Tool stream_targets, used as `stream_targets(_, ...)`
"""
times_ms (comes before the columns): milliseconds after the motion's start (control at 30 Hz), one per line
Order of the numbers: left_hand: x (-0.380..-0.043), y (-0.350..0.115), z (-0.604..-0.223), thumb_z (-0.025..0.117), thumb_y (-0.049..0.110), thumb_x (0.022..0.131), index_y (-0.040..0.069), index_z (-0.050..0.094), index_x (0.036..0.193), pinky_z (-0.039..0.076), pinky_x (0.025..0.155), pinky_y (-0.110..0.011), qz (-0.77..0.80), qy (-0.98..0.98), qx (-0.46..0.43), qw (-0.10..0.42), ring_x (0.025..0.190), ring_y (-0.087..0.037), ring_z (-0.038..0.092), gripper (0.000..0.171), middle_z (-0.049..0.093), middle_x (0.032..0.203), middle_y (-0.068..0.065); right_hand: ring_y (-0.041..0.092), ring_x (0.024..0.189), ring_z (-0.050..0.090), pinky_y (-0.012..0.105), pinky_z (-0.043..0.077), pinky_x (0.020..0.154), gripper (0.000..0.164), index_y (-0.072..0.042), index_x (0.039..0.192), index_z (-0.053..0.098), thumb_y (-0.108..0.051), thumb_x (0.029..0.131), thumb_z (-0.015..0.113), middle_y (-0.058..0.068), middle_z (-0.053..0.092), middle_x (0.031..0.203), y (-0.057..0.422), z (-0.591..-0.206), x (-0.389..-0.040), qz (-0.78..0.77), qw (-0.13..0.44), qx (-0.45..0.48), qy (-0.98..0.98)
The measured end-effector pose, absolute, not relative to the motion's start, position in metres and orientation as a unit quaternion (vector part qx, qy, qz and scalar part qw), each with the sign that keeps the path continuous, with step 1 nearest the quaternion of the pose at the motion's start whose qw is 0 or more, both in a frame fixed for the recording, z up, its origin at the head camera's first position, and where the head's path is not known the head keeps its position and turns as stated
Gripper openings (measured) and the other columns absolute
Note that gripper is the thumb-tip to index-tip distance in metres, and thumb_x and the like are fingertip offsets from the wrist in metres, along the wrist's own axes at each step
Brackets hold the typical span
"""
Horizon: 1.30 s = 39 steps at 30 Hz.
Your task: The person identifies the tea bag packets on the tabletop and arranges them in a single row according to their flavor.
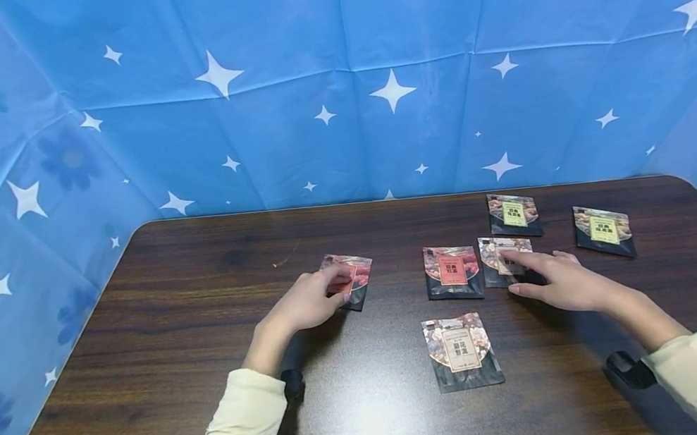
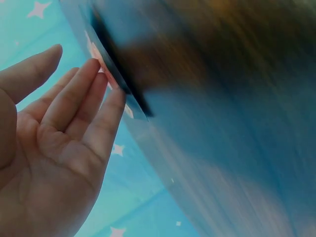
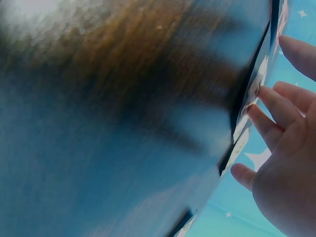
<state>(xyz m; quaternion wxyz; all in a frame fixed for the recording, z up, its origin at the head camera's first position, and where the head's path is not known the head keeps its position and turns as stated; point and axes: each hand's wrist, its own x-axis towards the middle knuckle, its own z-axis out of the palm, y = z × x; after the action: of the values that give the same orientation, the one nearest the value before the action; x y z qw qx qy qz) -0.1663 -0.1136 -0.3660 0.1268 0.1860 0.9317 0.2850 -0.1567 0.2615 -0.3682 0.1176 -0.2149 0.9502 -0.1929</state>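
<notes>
My left hand (image 1: 309, 301) rests its fingertips on a tea packet with a red label (image 1: 361, 273). The left wrist view shows the thumb apart from this packet (image 2: 109, 78) and the fingers nearly straight against its face. My right hand (image 1: 567, 284) touches a tea packet with a pale floral print (image 1: 491, 253), covering part of its label. In the right wrist view the fingertips lie on that packet (image 3: 253, 94), the thumb spread away. Between the hands lies another red-labelled packet (image 1: 453, 272), close beside the pale one.
A second pale floral packet (image 1: 462, 351) lies nearer the front. Two packets with yellow-green labels, one at the back (image 1: 514, 215) and one to the right (image 1: 604, 232), lie on the dark wooden table (image 1: 193, 319). A blue star-patterned cloth (image 1: 290, 145) hangs behind it.
</notes>
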Motion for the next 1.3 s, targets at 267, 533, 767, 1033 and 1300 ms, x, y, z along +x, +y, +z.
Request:
stream_targets(267,-0.165,-0.125,-0.367,0.055,0.013,0.091,0.003,0.053,0.124,0.041,0.092,-0.041,0.306,0.924,0.188,0.129,0.111,-0.025,0.054,0.034,0.06,0.117,-0.013,0.045,0.122,0.036,0.068,0.013,0.092,0.061,0.0,0.138,0.036,-0.032,0.09,0.057,0.026,0.041,0.134,0.263,-0.369,-0.156,-0.191,0.118,-0.214,0.951)
stream_targets(533,-0.165,-0.126,-0.367,0.054,0.013,0.092,0.003,0.052,0.125,0.039,0.094,-0.043,0.298,0.927,0.183,0.133,0.115,-0.028,0.05,0.035,0.058,0.12,-0.014,0.045,0.122,0.036,0.067,0.014,0.091,0.061,0.0,0.138,0.036,-0.033,0.09,0.056,0.026,0.041,0.134,0.262,-0.368,-0.156,-0.191,0.118,-0.219,0.95)
stream_targets(767,-0.165,-0.139,-0.368,0.055,0.013,0.091,0.001,0.052,0.124,0.04,0.092,-0.044,0.291,0.931,0.179,0.128,0.113,-0.03,0.052,0.035,0.058,0.118,-0.016,0.045,0.122,0.035,0.068,0.013,0.092,0.061,0.0,0.138,0.036,-0.032,0.091,0.056,0.026,0.04,0.134,0.261,-0.369,-0.157,-0.19,0.118,-0.217,0.95)
stream_targets(1033,-0.16,-0.163,-0.364,0.054,0.011,0.092,-0.003,0.05,0.125,0.04,0.091,-0.045,0.304,0.929,0.166,0.129,0.113,-0.032,0.052,0.036,0.057,0.119,-0.02,0.045,0.123,0.035,0.068,0.013,0.091,0.061,-0.001,0.139,0.035,-0.031,0.09,0.057,0.026,0.04,0.135,0.262,-0.369,-0.157,-0.189,0.119,-0.218,0.95)
stream_targets(1300,-0.155,-0.188,-0.362,0.054,0.011,0.091,-0.004,0.05,0.125,0.041,0.088,-0.048,0.296,0.936,0.148,0.118,0.111,-0.036,0.052,0.037,0.057,0.118,-0.023,0.045,0.121,0.037,0.068,0.014,0.091,0.06,-0.001,0.137,0.038,-0.029,0.089,0.058,0.026,0.042,0.133,0.263,-0.372,-0.158,-0.195,0.106,-0.223,0.949)
